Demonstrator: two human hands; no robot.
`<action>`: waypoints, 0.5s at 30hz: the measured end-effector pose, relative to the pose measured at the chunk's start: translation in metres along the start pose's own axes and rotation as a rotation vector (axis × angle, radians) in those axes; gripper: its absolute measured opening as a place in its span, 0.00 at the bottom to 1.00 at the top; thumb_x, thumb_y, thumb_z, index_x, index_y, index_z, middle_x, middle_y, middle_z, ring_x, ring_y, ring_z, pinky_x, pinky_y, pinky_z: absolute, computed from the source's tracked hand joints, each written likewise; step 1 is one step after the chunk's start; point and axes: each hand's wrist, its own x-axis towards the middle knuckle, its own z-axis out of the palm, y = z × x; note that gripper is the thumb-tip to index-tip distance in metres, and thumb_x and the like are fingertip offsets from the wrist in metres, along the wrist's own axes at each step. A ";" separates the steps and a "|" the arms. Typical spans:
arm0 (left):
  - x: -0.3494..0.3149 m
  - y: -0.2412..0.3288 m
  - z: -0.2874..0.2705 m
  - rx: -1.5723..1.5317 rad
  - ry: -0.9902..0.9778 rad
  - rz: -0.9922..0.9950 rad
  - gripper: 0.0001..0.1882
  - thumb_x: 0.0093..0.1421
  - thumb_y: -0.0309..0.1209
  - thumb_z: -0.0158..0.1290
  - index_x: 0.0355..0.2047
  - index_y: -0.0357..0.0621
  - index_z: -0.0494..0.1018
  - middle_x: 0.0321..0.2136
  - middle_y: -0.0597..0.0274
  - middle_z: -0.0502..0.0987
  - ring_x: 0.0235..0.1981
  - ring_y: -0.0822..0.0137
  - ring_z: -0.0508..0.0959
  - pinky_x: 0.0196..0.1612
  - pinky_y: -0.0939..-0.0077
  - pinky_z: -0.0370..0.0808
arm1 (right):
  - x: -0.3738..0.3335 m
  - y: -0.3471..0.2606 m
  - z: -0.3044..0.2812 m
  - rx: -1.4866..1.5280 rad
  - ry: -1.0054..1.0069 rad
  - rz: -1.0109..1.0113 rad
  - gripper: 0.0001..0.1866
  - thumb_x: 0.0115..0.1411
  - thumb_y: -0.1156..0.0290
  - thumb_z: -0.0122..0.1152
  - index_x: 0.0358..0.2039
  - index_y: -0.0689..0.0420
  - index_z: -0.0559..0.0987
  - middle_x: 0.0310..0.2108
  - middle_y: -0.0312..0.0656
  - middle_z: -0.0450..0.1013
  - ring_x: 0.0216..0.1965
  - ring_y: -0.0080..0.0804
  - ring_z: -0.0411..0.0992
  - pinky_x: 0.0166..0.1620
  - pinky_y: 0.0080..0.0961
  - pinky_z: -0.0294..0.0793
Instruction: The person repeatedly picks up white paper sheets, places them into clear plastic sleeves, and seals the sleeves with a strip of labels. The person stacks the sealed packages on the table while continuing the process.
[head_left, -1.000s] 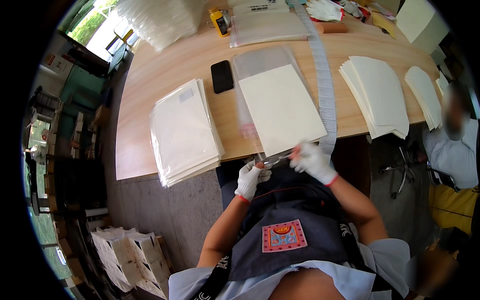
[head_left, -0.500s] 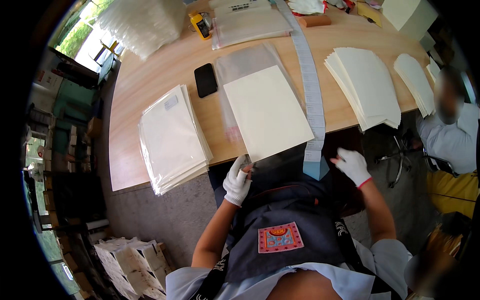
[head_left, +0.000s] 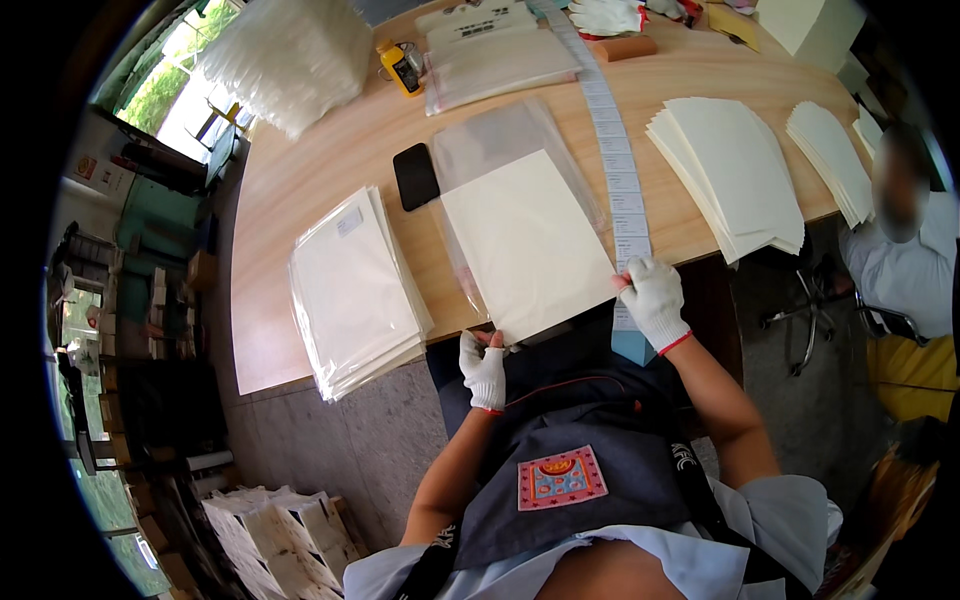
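A cream sheet of card [head_left: 530,240] lies partly over a clear plastic bag [head_left: 500,130], its near edge hanging just past the table edge. My left hand [head_left: 484,370], in a white knit glove with bare fingertips, pinches the sheet's near left corner. At the near right corner, my right hand [head_left: 655,302], gloved the same way, is closed with thumb and fingers on the card. It partly covers a long strip of printed labels [head_left: 617,160] running down the table. Left of the bag lies a stack of bagged sheets [head_left: 355,290].
A black phone [head_left: 416,177] lies beside the bag. Fanned card stacks [head_left: 725,170] occupy the right side. Further back are more plastic bags [head_left: 500,70], a yellow bottle [head_left: 400,68] and a bulky plastic bundle [head_left: 285,65]. Another person [head_left: 905,245] sits at the right.
My right hand has moved left and up onto the sheet's near right corner. The sheet has shifted slightly toward me and to the left; my left hand stays at its corner.
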 end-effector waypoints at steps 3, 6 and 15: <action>-0.009 0.001 0.015 -0.388 0.158 -0.246 0.10 0.60 0.26 0.59 0.30 0.45 0.67 0.26 0.66 0.72 0.27 0.75 0.69 0.31 0.77 0.70 | -0.011 0.018 -0.004 0.059 0.140 0.119 0.11 0.53 0.64 0.66 0.30 0.55 0.75 0.25 0.42 0.73 0.28 0.45 0.73 0.33 0.42 0.71; -0.020 -0.019 0.015 -0.896 0.187 -0.652 0.02 0.61 0.25 0.51 0.33 0.43 0.69 0.28 0.63 0.73 0.28 0.70 0.73 0.33 0.72 0.75 | -0.034 0.030 -0.009 0.340 0.080 0.451 0.14 0.56 0.63 0.66 0.36 0.56 0.73 0.27 0.40 0.75 0.30 0.38 0.76 0.35 0.38 0.73; -0.037 0.045 0.097 -0.278 -0.875 -0.782 0.23 0.68 0.43 0.48 0.57 0.44 0.63 0.49 0.56 0.74 0.32 0.68 0.78 0.39 0.70 0.78 | -0.081 0.036 -0.036 0.633 -0.078 0.316 0.12 0.52 0.79 0.64 0.38 0.59 0.77 0.37 0.39 0.79 0.30 0.26 0.72 0.38 0.23 0.72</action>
